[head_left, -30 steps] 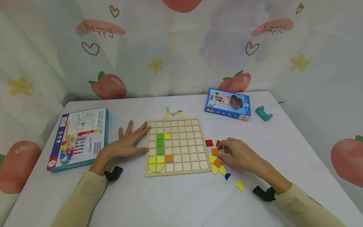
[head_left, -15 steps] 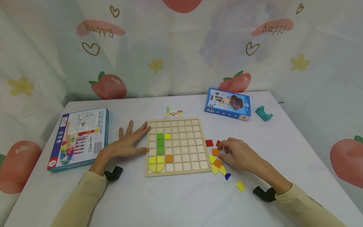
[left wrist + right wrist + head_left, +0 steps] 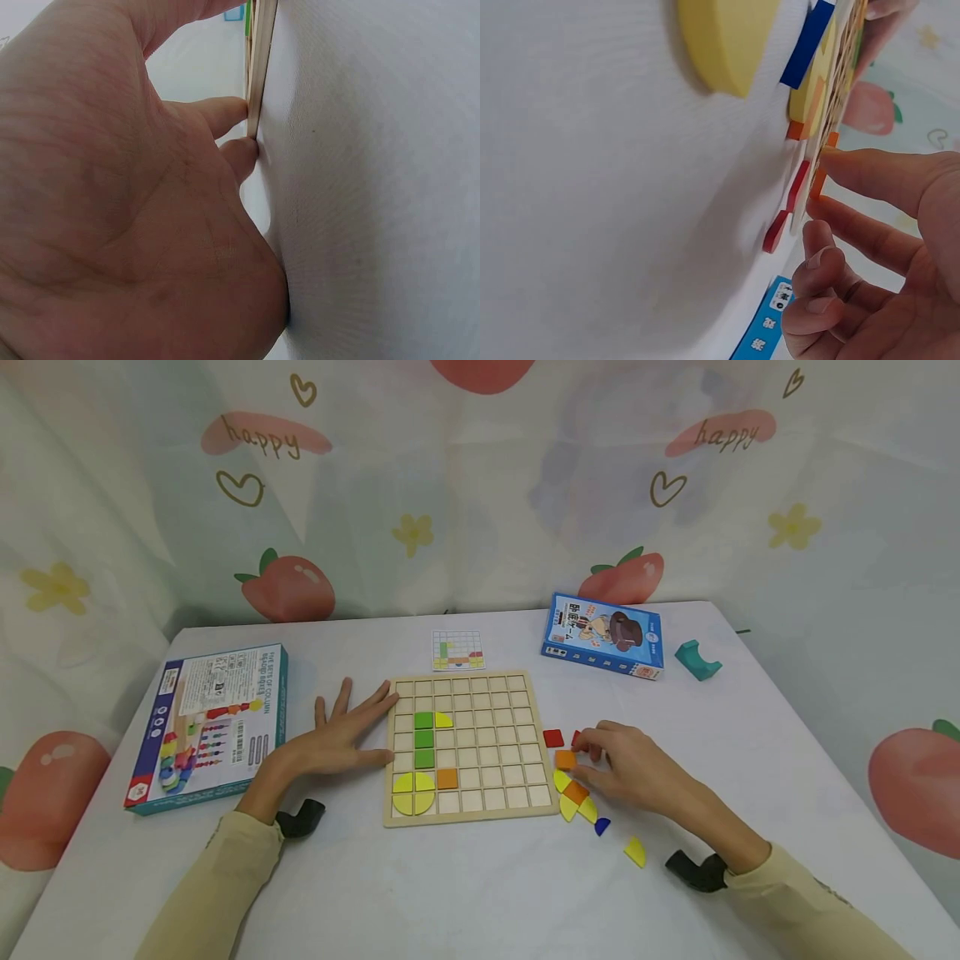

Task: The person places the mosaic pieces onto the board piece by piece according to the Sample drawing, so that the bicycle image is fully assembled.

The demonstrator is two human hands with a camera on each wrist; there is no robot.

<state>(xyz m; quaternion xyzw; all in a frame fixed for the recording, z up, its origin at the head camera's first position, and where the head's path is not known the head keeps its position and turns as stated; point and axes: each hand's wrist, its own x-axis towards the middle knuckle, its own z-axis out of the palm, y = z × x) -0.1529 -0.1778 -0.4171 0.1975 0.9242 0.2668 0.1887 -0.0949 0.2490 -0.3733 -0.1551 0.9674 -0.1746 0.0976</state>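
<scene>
My left hand (image 3: 337, 739) lies at the left edge of the wooden grid board (image 3: 495, 818), its spread fingers and thumb touching the frame. The left wrist view has the palm (image 3: 135, 225) close up, fingertips against the board's side. Between thumb and index finger, my right hand (image 3: 637, 768) pinches an orange square tile (image 3: 565, 760), which the right wrist view puts just above the table (image 3: 823, 166). On the board are green squares (image 3: 423, 738), yellow quarter-circles (image 3: 413, 793) and one orange square (image 3: 447, 778). Beside its right edge lie red, yellow, orange and blue pieces.
A pattern card (image 3: 458, 651) lies behind the board. To the left is a large box (image 3: 213, 727); a blue box (image 3: 602, 637) and a teal curved block (image 3: 697, 660) sit back right. A single yellow piece (image 3: 635, 852) lies near the right wrist.
The orange square under my right fingers has shifted slightly left and up off the table, and the right hand moved a little with it. My left hand stays put.
</scene>
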